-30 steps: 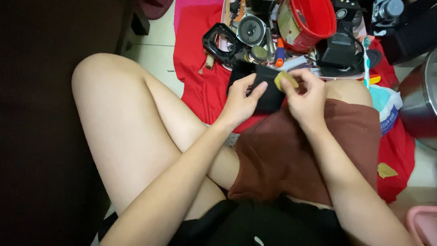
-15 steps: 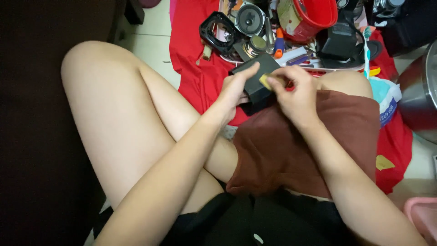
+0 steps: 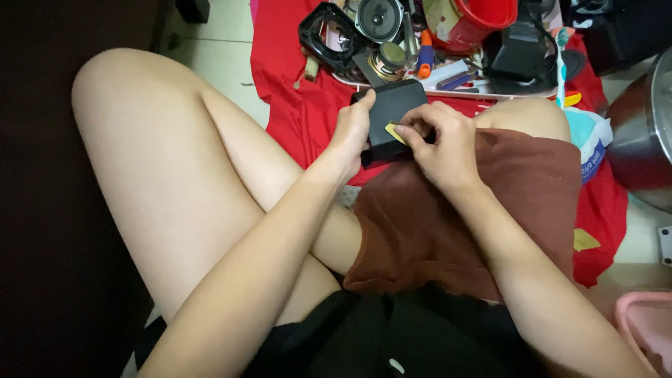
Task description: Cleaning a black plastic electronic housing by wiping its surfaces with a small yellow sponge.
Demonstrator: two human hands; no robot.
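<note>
I sit cross-legged on the floor and hold a small black box-shaped part [image 3: 393,106] above my lap. My left hand [image 3: 351,133] grips its left side. My right hand [image 3: 439,143] rests on its front face, and the fingertips pinch a small yellow piece [image 3: 394,132] against it. Most of the black part's lower half is hidden behind my fingers.
A red cloth [image 3: 294,91] lies on the tiled floor ahead, covered with a black speaker frame [image 3: 329,29], round speaker drivers [image 3: 379,18], a red bucket [image 3: 474,21], screwdrivers and black parts. A metal pot [image 3: 647,133] stands at right, a pink basin [image 3: 647,329] at bottom right.
The view has shifted slightly; both hands and the black part now sit lower and further left in the picture. The right fingers stay on the yellow piece.
</note>
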